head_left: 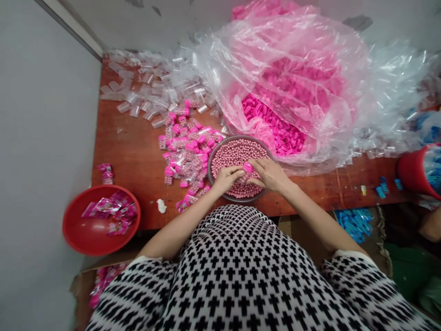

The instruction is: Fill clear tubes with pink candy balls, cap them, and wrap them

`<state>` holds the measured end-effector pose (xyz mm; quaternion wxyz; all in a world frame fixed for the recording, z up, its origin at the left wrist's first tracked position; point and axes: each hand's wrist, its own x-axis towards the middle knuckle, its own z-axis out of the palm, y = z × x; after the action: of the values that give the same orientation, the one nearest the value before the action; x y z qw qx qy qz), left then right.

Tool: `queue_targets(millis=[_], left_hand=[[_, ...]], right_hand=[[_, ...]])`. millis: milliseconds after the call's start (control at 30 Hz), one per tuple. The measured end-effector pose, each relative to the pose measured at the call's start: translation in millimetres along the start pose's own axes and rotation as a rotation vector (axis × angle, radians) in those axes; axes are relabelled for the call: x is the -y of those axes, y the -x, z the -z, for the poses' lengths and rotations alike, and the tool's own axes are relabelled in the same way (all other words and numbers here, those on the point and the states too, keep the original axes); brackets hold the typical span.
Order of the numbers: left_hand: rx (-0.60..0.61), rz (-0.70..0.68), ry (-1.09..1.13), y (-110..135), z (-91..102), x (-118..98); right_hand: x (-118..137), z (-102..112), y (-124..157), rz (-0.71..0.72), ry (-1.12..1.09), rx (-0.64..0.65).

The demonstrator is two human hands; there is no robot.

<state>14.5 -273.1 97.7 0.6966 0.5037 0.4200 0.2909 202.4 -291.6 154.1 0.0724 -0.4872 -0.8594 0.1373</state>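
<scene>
A grey bowl full of small pink beads stands at the table's front edge. Over it, my left hand and my right hand meet around a small clear container with a pink cap. The left fingers pinch its left side, while the right fingers close on it from the right. Left of the bowl lies a heap of clear containers with pink caps and beads inside. Behind the bowl, a large clear plastic bag spills loose pink caps.
Clear empty tubes cover the back left of the wooden table, with more at right. A red basin holding pink packets is at left. A red bucket stands right, near a person's arm. Blue pieces lie below.
</scene>
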Motion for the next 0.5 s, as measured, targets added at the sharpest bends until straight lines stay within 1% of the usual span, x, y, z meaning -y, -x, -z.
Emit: queue_targets(millis=[67, 167, 267, 367, 433, 500], left_hand=[[-0.069, 0.051, 0.103, 1.4, -3.2, 2.0], [-0.101, 0.096, 0.159, 2.4, -11.3, 3.6], [-0.127, 0.068, 0.104, 2.5, -19.1, 4.6], [-0.148, 0.028, 0.030, 0.7, -22.8, 5.7], [-0.149, 0.020, -0.001, -1.5, -21.5, 7.2], [-0.138, 0.035, -0.011, -3.0, -16.5, 9.7]], right_hand=[[7.0, -14.3, 4.5, -0.076, -0.046, -0.057], [20.2, -31.3, 7.3, -0.191, -0.096, -0.112], [25.8, -40.2, 7.6, -0.261, -0.099, -0.166], [21.9, -44.5, 7.4, -0.261, -0.062, -0.218], [19.2, -47.1, 5.4, -0.280, -0.045, -0.225], [20.8, -50.2, 0.8, -0.329, -0.042, -0.201]])
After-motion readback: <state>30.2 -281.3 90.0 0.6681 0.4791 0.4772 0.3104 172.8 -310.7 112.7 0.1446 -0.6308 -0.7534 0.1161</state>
